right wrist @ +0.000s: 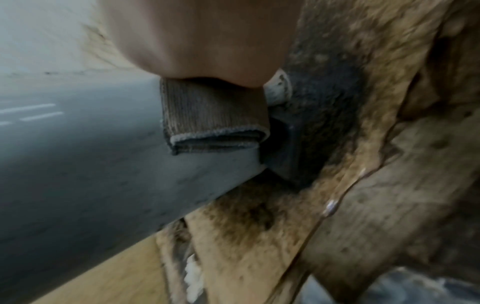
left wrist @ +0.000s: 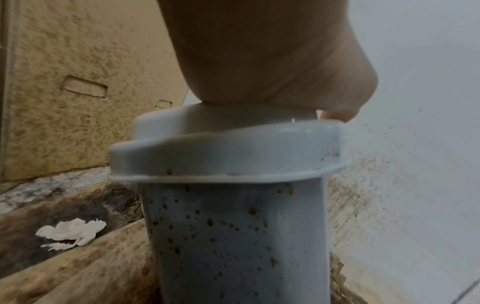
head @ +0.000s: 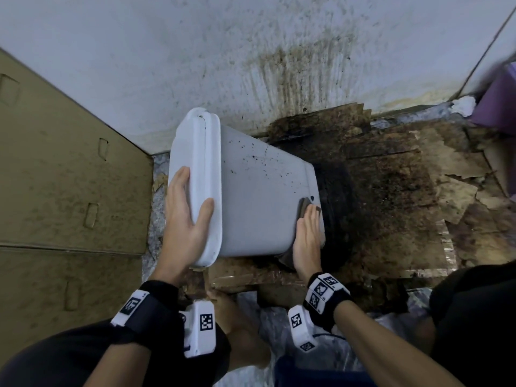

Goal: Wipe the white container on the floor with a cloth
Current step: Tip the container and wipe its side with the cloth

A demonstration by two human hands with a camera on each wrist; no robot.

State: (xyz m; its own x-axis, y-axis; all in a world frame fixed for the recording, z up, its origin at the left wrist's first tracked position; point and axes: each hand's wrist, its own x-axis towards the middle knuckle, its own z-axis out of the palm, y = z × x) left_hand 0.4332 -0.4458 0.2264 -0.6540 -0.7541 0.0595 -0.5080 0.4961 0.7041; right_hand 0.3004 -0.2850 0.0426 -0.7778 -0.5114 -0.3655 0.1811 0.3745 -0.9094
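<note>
Head view shows the wiping step under way: the white container [head: 251,191] lies tipped on dirty cardboard [head: 391,177], the left hand [head: 187,216] grips its lid end, the right hand [head: 307,241] presses a folded cloth [head: 305,205] flat near its base; next, I think, the speckled side needs strokes

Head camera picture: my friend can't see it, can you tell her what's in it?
A person tips a white container on a dirty floor, the left hand gripping its lidded top and the right hand pressing a brown cloth flat near its bottom. Dark specks dot its side.
</note>
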